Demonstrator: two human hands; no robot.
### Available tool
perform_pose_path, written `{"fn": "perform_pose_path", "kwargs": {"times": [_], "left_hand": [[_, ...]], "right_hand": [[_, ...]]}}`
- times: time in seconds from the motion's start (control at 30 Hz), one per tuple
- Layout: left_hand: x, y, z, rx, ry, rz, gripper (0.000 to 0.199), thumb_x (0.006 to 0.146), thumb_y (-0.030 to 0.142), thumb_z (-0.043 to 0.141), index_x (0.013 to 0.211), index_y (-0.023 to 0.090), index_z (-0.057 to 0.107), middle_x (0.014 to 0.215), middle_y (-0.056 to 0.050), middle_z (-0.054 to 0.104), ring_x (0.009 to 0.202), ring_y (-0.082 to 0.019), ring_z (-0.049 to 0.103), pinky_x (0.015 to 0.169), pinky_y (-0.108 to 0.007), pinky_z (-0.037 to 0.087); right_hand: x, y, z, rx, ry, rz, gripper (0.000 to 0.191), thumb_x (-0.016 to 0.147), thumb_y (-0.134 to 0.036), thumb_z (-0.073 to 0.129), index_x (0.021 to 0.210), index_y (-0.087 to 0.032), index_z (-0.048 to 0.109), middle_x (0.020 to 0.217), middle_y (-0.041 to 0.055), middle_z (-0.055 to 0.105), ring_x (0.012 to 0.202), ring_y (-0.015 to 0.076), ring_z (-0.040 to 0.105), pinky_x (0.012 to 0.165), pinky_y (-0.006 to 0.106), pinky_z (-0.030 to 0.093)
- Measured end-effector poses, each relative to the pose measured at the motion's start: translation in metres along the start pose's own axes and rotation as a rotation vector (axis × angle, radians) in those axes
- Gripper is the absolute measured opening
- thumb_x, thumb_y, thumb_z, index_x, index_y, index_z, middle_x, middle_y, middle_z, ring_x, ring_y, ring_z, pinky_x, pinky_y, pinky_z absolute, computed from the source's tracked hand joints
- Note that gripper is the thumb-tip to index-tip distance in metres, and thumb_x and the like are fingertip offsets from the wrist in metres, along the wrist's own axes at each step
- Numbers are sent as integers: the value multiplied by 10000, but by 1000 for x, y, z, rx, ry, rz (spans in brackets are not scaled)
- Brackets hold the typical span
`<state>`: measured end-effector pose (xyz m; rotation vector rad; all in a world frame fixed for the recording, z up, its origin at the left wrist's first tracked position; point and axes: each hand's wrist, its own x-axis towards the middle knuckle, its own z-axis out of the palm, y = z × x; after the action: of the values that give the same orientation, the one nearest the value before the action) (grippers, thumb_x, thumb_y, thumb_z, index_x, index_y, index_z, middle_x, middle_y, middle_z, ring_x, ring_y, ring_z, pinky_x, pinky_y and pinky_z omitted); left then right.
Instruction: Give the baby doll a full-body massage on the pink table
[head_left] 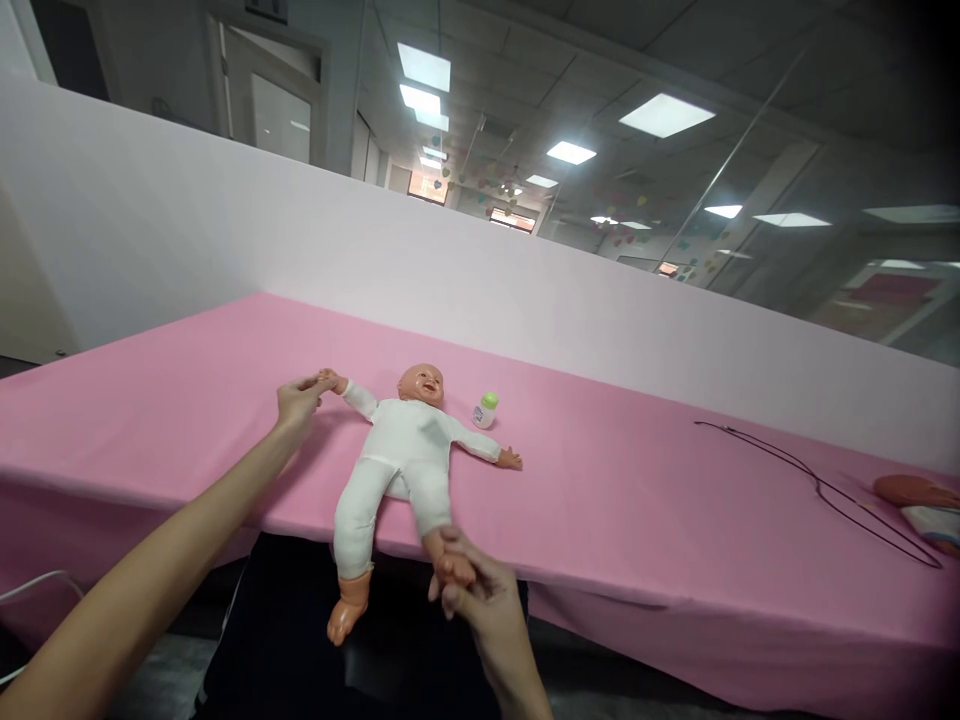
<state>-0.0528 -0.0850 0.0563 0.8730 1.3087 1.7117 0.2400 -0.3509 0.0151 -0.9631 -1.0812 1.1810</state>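
A baby doll (405, 435) with a white cloth body lies on its back on the pink-covered table (600, 500), its head toward the wall and its legs reaching past the front edge. With fingers closed, my left hand (298, 398) grips the doll's hand on the left side of the view. My right hand (480, 585) is wrapped around the doll's foot nearer the right, at the table edge. The doll's other foot hangs free over my dark-clothed lap. A small bottle (486, 411) with a green cap stands beside the doll's head, touched by neither hand.
A thin black cable (814, 475) lies looped on the table at the right. Part of another doll (919, 500) shows at the right edge. A low white wall (480, 275) runs behind the table, with glass above it. A white cord (45, 580) hangs at lower left.
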Motion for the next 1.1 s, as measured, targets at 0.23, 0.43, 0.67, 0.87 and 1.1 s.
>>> {"fn": "perform_pose_path", "kwargs": {"times": [0.23, 0.43, 0.67, 0.87, 1.1], "left_hand": [[-71, 4, 57, 185, -403, 367, 303, 679, 404, 890, 915, 217, 863, 971, -76, 830, 878, -263, 735, 723, -334, 516], [-82, -5, 57, 239, -423, 400, 250, 747, 430, 851, 899, 232, 846, 995, -71, 824, 875, -253, 733, 714, -333, 518], [-21, -2, 20, -36, -1, 30, 321, 614, 358, 883, 841, 159, 773, 826, -32, 732, 578, -107, 494, 536, -277, 383], [-18, -3, 17, -96, 53, -64, 353, 577, 358, 904, 850, 172, 779, 841, -28, 737, 608, -110, 493, 579, -277, 396], [-75, -4, 57, 152, -390, 384, 245, 712, 380, 872, 883, 211, 832, 953, -71, 818, 852, -235, 720, 735, -332, 498]], "right_hand": [[105, -45, 36, -81, 44, -94, 455, 750, -405, 903, 1125, -164, 812, 862, 60, 754, 642, 148, 623, 585, 265, 503], [103, -35, 34, -69, 55, -68, 463, 734, -402, 911, 1133, -188, 815, 1249, 124, 737, 703, 143, 661, 604, 264, 524], [-8, 17, 3, -15, -120, 28, 437, 600, -355, 1008, 1001, -264, 861, 1276, 106, 740, 892, 255, 753, 802, 381, 624], [-18, 30, 11, 14, -66, 13, 432, 600, -325, 1004, 1004, -278, 860, 1294, 90, 736, 932, 264, 758, 808, 378, 634], [80, -37, 42, -121, 44, -106, 439, 719, -405, 914, 1101, -207, 832, 1391, 141, 676, 738, 180, 695, 561, 283, 560]]}}
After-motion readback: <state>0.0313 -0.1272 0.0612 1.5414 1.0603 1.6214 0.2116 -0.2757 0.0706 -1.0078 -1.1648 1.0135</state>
